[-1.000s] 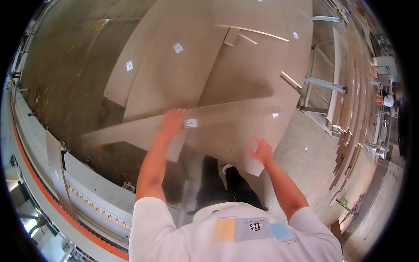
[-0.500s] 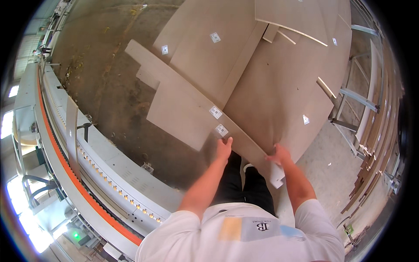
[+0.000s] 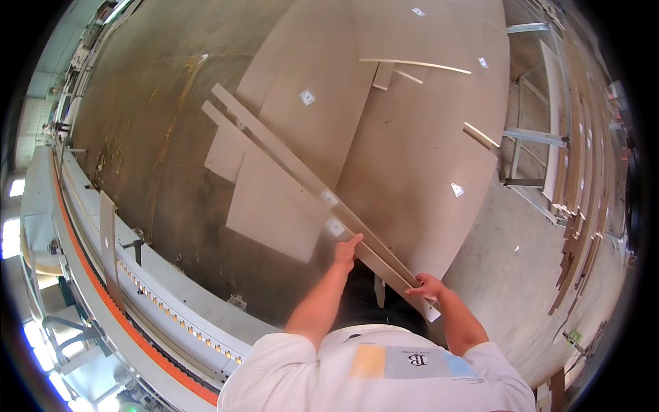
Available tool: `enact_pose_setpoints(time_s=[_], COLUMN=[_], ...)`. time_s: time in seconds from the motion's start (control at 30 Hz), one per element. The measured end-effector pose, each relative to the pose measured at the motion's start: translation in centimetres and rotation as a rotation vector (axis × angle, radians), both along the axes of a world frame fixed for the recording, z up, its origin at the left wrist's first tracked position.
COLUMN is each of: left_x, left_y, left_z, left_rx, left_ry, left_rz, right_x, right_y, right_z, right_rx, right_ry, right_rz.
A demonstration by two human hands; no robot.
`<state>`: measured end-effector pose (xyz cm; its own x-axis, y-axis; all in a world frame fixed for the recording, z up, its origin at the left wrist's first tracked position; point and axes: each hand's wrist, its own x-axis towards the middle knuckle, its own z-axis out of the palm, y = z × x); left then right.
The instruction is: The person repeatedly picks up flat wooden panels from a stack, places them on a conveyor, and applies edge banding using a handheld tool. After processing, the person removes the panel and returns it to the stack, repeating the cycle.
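Note:
Two long, narrow brown-grey boards lie slantwise across the middle, side by side with a thin gap between them. My left hand [image 3: 347,253] is closed on the nearer narrow board [image 3: 384,270], close to its white label. My right hand [image 3: 427,285] grips the near end of the farther narrow board [image 3: 281,147], where the two ends come together; its hold on the nearer one is unclear. Beyond the nearer board's left side shows a wider panel [image 3: 271,216] of the same colour.
Large labelled panels [image 3: 412,165] spread ahead, with small offcuts [image 3: 482,134] on top. A long machine with an orange strip [image 3: 103,264] runs along the left. At right stand a metal frame [image 3: 535,136] and stacked long boards [image 3: 583,178].
The narrow boards, seen close together before, now show a gap between them. My right hand has moved down and nearer my body along with the board ends. My view has shifted slightly.

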<state>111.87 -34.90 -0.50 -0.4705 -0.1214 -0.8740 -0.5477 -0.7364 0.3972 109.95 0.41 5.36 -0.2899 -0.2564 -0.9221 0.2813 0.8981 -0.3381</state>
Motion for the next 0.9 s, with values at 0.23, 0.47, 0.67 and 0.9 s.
enact_pose_setpoints(time_s=[0.23, 0.47, 0.67, 0.9], left_x=[-1.4, -3.0, -2.0, 3.0], left_y=[-1.4, 0.0, 5.2, 20.5], left_z=[-0.4, 5.2, 9.5, 16.9], left_rx=[0.254, 0.165, 0.116, 0.268], left_ry=[0.074, 0.077, 0.128, 0.400], left_rz=[0.113, 0.159, 0.062, -0.093], right_x=[3.7, 7.1, 9.5, 15.5], right_y=[-0.4, 1.5, 7.4, 25.9], right_z=[6.1, 12.0, 16.2, 15.7], right_rx=[0.042, 0.093, 0.067, 0.014], right_ry=[0.290, 0.505, 0.552, 0.625], right_rz=[0.158, 0.119, 0.044, -0.067])
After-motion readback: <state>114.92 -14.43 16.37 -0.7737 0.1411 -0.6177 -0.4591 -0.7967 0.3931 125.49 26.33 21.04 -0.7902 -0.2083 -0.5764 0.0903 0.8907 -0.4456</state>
